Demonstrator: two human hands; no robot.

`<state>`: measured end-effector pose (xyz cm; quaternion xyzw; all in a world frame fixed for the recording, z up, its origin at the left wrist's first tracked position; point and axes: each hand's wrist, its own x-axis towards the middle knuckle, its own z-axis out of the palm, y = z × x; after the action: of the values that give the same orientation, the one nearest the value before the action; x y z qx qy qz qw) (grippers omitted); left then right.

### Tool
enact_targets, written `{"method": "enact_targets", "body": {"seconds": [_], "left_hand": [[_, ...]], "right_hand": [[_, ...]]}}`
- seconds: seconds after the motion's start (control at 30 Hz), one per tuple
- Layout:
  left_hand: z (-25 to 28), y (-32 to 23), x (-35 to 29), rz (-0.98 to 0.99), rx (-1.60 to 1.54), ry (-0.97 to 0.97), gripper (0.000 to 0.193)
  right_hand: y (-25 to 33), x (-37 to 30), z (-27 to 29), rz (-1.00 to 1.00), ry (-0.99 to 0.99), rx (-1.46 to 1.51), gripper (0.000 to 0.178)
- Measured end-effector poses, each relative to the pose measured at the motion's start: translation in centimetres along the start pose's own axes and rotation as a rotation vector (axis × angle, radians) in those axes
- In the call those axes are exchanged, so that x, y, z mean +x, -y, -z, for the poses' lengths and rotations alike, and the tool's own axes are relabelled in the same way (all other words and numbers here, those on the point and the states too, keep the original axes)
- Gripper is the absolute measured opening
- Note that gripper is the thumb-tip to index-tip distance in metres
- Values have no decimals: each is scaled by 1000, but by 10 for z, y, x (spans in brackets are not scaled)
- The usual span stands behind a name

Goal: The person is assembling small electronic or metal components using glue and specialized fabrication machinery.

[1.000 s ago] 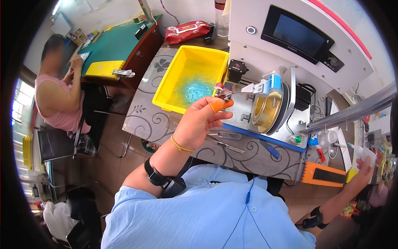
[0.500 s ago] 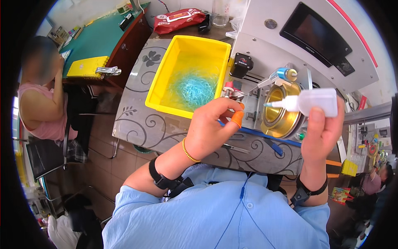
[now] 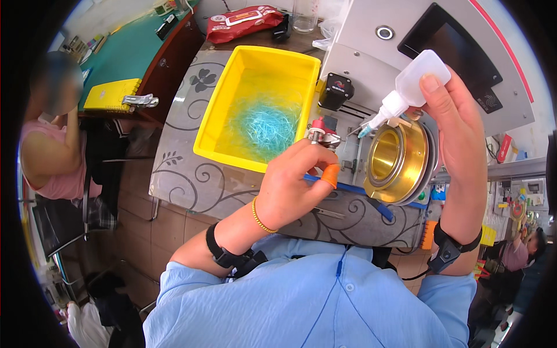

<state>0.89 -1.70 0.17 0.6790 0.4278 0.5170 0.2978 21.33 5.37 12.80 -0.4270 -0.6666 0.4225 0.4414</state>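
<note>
My right hand (image 3: pixel 455 110) grips a translucent white squeeze bottle (image 3: pixel 419 75) with a narrow nozzle. The bottle tilts down to the left, its bluish tip near the small metal fixture (image 3: pixel 328 138) with a red knob. My left hand (image 3: pixel 297 184) is closed beside that fixture, fingers curled, with an orange finger cot (image 3: pixel 330 174) on one digit. Whatever lies between those fingertips is hidden. Below the bottle sits a gold-coloured metal wheel (image 3: pixel 400 165) on the machine (image 3: pixel 362 58).
A yellow bin (image 3: pixel 232 87) with a heap of thin blue strands stands left of the machine. Behind it lies a red wipes pack (image 3: pixel 243 24). A black motor block (image 3: pixel 336 91) juts from the machine. A person in pink (image 3: pixel 58 139) sits at a green desk at left.
My right hand has risen, moving away from me, and the bottle has tipped from nearly level to nozzle-down, its tip shifting left toward the fixture. My left hand stays almost in place.
</note>
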Motion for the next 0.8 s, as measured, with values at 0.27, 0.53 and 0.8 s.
{"method": "enact_targets", "body": {"seconds": [0.27,0.53,0.8], "left_hand": [[0,-1,0,-6,10,-10,15],[0,-2,0,2,29,-19,13],[-1,-5,2,-13,72,-28,15]], "right_hand": [[1,0,-4,-12,82,2,31],[7,-19,-13,111,-98,-268,35],[-24,-53,-25,365,-234,-303,41]]}}
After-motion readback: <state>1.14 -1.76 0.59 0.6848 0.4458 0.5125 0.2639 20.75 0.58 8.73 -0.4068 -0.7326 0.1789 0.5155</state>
